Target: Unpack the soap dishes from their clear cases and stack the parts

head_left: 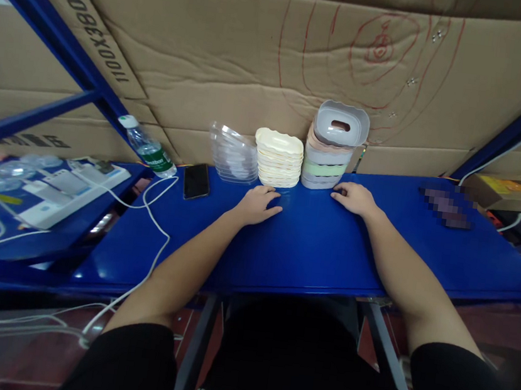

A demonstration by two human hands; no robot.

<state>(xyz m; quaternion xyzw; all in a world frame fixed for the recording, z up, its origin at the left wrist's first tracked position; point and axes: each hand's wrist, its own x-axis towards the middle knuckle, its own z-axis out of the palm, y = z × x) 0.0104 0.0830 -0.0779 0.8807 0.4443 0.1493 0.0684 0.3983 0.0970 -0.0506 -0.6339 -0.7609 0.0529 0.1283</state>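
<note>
My left hand (259,205) rests on the blue table (297,244), fingers apart and holding nothing, just in front of a stack of cream scalloped trays (279,159). Near the foot of a stack of wavy-rimmed containers (324,168) in grey, pink and green lies my right hand (354,199), its fingers loosely spread with nothing in them. The top grey container (342,124) tilts forward and shows an oval slot. Left of the cream trays stands a stack of clear plastic lids (233,155).
A black phone (196,181) and a water bottle (148,148) are at the left, beside a white cable (158,252). Further left lies a power strip (70,197). A blurred dark object (448,206) lies at the right. Cardboard (212,43) stands behind the table.
</note>
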